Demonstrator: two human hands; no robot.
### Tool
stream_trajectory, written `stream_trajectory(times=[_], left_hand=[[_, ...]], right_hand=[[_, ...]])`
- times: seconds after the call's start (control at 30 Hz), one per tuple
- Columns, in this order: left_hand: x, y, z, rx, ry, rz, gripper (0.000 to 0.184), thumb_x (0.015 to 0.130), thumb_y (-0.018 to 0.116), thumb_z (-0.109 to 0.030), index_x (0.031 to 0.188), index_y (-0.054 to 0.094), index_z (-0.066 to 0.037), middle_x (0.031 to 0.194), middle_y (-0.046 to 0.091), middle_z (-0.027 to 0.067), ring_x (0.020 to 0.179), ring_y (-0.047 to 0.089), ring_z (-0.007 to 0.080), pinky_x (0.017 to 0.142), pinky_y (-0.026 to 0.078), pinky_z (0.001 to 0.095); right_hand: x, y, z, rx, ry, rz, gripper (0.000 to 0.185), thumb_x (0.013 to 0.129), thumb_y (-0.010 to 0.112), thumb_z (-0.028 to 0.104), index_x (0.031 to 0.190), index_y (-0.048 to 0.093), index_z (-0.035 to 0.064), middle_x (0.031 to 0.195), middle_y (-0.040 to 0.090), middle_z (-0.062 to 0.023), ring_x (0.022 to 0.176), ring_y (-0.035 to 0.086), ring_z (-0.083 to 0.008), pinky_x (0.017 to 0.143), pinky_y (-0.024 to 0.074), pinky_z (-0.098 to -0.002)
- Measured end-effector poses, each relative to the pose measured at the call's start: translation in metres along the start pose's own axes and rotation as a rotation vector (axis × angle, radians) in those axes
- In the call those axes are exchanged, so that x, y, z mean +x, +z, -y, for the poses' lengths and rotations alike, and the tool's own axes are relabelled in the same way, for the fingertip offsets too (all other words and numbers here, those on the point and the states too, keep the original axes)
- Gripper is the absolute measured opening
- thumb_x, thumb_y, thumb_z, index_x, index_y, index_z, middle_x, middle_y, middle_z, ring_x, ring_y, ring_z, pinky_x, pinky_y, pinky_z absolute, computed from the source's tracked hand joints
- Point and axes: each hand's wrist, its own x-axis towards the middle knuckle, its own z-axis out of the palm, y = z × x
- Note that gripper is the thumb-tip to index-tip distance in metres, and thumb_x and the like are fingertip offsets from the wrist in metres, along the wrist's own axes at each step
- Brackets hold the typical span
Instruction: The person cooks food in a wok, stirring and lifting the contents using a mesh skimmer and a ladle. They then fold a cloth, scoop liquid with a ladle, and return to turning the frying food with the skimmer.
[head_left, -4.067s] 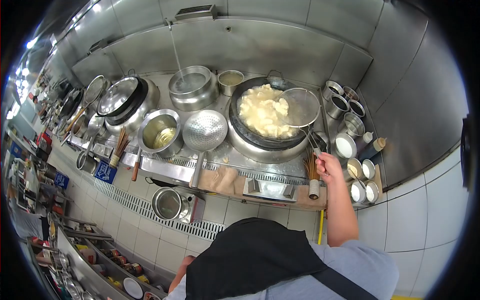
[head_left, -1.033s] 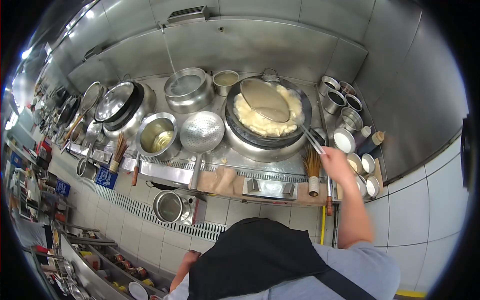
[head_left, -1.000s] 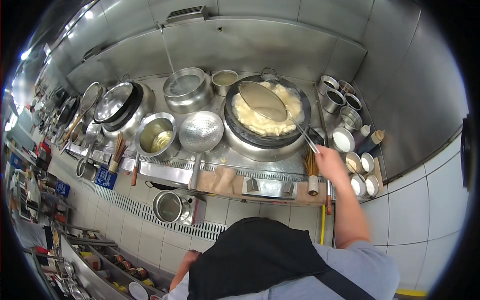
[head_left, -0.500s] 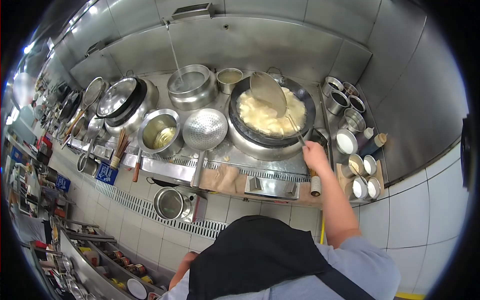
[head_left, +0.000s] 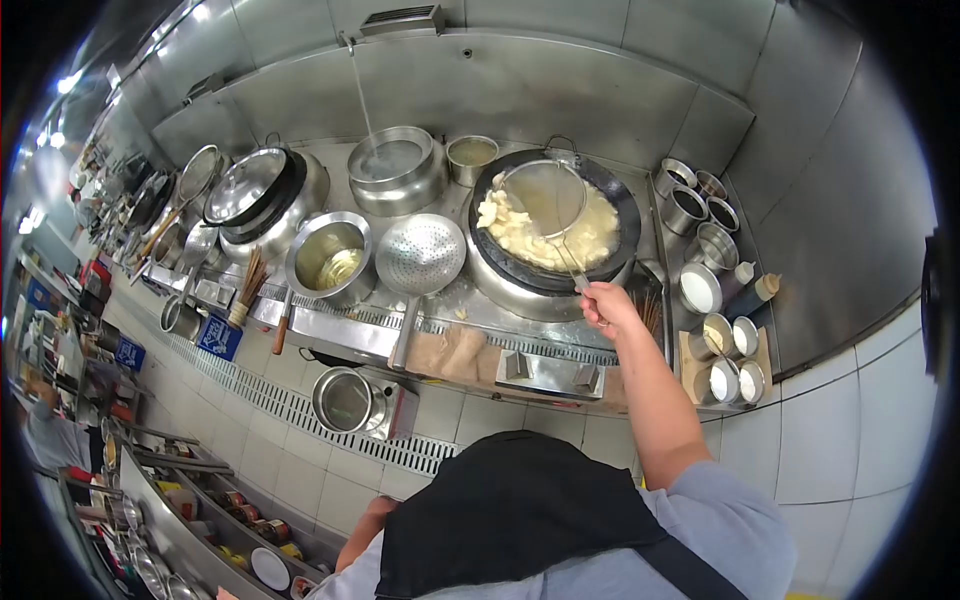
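My right hand (head_left: 606,306) is closed around the handle of a round wire-mesh strainer (head_left: 556,190). The strainer head lies over the wok (head_left: 625,255), within its rim, at the food. Pale yellow pieces of food (head_left: 510,232) fill much of the wok in foamy liquid; I cannot make out their kind. Down by my side is my left hand (head_left: 378,507), mostly hidden behind the black apron, and its fingers do not show. Left of the wok a perforated ladle (head_left: 421,255) rests on the stove top.
Water runs from a tap into a wide steel pot (head_left: 397,165). A deep pot (head_left: 328,262) holds yellowish liquid. Seasoning containers (head_left: 712,245) and squeeze bottles (head_left: 755,293) stand at the right. A bamboo brush (head_left: 250,285) and folded cloth (head_left: 450,352) lie along the front edge.
The strainer has gone from tilted steeply to lying flatter over the food, its mesh facing up. My right hand has shifted slightly left. The view has moved a little.
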Motion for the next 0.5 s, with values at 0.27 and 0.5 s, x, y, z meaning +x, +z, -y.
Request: stream_trajectory(times=[0.27, 0.5], left_hand=[[-0.033, -0.011, -0.022, 0.083, 0.271, -0.089, 0.030, 0.079, 0.057, -0.036, 0.082, 0.069, -0.008, 0.088, 0.067, 0.0153, 0.089, 0.063, 0.0314, 0.078, 0.050, 0.0413], [-0.042, 0.002, 0.006, 0.104, 0.040, 0.009, 0.033, 0.078, 0.057, -0.038, 0.087, 0.069, -0.009, 0.094, 0.065, 0.0166, 0.093, 0.062, 0.0321, 0.080, 0.048, 0.0403]], right_hand=[[-0.032, -0.041, 0.005, 0.328, -0.014, 0.049, 0.017, 0.091, 0.044, 0.008, 0.097, 0.055, -0.0038, 0.061, 0.049, -0.0037, 0.037, 0.036, -0.0074, 0.030, 0.0242, -0.0207], [-0.058, -0.049, 0.039, -0.406, -0.238, -0.295, 0.026, 0.090, 0.046, 0.012, 0.109, 0.051, -0.0040, 0.059, 0.050, -0.0022, 0.037, 0.040, -0.0085, 0.031, 0.0248, -0.0227]])
